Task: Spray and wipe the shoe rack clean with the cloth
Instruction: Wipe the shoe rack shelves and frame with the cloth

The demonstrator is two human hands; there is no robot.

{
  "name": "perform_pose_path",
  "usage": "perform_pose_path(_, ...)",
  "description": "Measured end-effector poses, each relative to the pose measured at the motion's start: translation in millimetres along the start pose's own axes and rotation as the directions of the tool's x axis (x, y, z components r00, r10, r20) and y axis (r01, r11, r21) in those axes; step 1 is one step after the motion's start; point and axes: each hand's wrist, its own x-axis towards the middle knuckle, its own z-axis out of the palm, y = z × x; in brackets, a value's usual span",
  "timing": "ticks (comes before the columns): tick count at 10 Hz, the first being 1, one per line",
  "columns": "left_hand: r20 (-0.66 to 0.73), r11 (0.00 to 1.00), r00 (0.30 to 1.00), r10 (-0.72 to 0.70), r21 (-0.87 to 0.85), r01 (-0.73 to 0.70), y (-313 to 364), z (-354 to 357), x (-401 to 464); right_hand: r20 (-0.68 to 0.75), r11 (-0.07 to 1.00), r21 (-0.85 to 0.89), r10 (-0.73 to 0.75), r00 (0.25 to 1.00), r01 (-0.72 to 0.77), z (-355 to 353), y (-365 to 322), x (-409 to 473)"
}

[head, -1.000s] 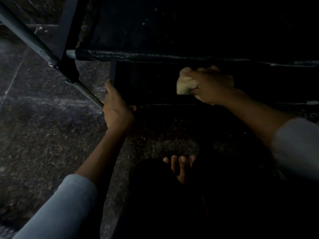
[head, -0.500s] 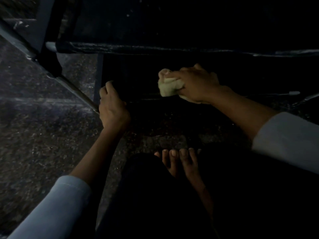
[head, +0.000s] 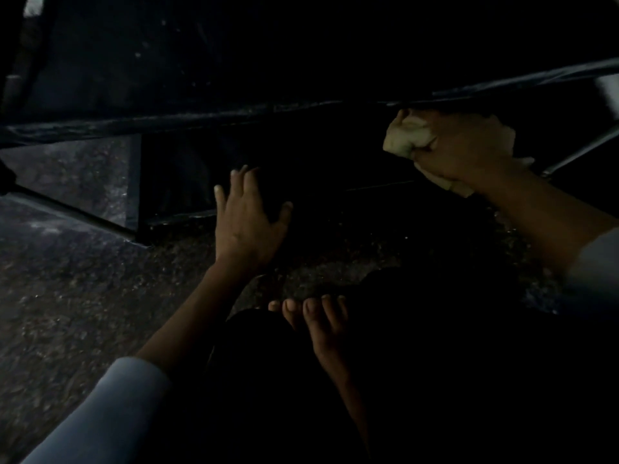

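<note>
rack (head: 207, 120): right hand (head: 465, 152) grips one bunched cloth (head: 407, 139) under its upper shelf edge. left hand (head: 246, 217), fingers straight, holds nothing.

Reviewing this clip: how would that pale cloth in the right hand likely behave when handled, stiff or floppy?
Probably floppy: the cloth is bunched into soft folds inside the right hand, and a loose end hangs out below the palm. Likely light too, since one hand holds it up easily near the rack's shelf edge. Whether it is damp cannot be told.
</note>
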Motion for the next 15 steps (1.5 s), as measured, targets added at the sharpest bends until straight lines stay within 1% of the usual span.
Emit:
perform_pose_path(1, 0.083, 0.996, 0.993, 0.084, 0.013, -0.085, 13, 8, 8, -0.002, 0.995, -0.06, -0.076, 0.997, 0.075, 5, -10, 3)
perform_pose_path(2, 0.153, 0.994, 0.983, 0.097, 0.027, -0.102, 17, 16, 15, 0.003, 0.967, 0.095, -0.239, 0.971, 0.238, -1, -25, 3)
perform_pose_path(3, 0.193, 0.994, 0.98, 0.049, 0.087, -0.067, 19, 23, 19, 0.101, 0.915, -0.027, -0.398, 0.912, 0.402, 8, -58, 0)
perform_pose_path(4, 0.223, 0.984, 0.975, 0.021, 0.171, -0.06, 19, 25, 18, 0.112, 0.877, -0.144, -0.446, 0.888, 0.459, 16, -90, -3)
perform_pose_path(5, 0.231, 0.971, 0.973, 0.024, 0.226, -0.078, 17, 25, 17, 0.109, 0.921, -0.117, -0.361, 0.926, 0.373, 12, -72, 4)
perform_pose_path(6, 0.227, 0.97, 0.974, 0.005, 0.236, -0.06, 18, 23, 18, 0.066, 0.973, -0.041, -0.222, 0.973, 0.225, 16, -36, 10)
perform_pose_path(7, 0.237, 0.972, 0.971, -0.012, 0.231, -0.044, 20, 25, 18, 0.036, 0.989, 0.147, -0.026, 0.999, 0.021, 13, 15, 23)
perform_pose_path(8, 0.237, 0.972, 0.972, -0.008, 0.23, -0.048, 19, 26, 18, 0.201, 0.954, 0.285, 0.032, 0.979, -0.09, 0, 72, 30)
perform_pose_path(9, 0.23, 0.974, 0.973, -0.012, 0.221, -0.04, 17, 27, 19, 0.097, 0.99, 0.04, 0.129, 0.987, -0.134, -3, 85, 33)
perform_pose_path(10, 0.228, 0.977, 0.973, -0.025, 0.214, -0.025, 19, 28, 20, 0.069, 0.99, 0.0, 0.141, 0.988, -0.141, 5, 78, 37)
perform_pose_path(11, 0.239, 0.978, 0.97, -0.045, 0.206, -0.006, 21, 28, 21, 0.096, 0.994, -0.075, 0.092, 0.991, -0.085, -2, 60, 33)
perform_pose_path(12, 0.247, 0.978, 0.968, -0.052, 0.21, -0.001, 22, 29, 21, 0.128, 0.997, -0.019, -0.067, 0.989, 0.07, 2, 24, 24)
perform_pose_path(13, 0.245, 0.977, 0.968, -0.056, 0.215, 0.002, 22, 29, 21, 0.095, 0.967, -0.051, -0.243, 0.965, 0.248, 4, -32, 10)
perform_pose_path(14, 0.244, 0.977, 0.968, -0.063, 0.215, 0.009, 23, 31, 23, 0.125, 0.929, -0.063, -0.356, 0.926, 0.366, 12, -75, -6)
perform_pose_path(15, 0.239, 0.978, 0.969, -0.064, 0.21, 0.013, 22, 30, 23, 0.085, 0.936, -0.049, -0.344, 0.935, 0.348, 13, -68, -4)
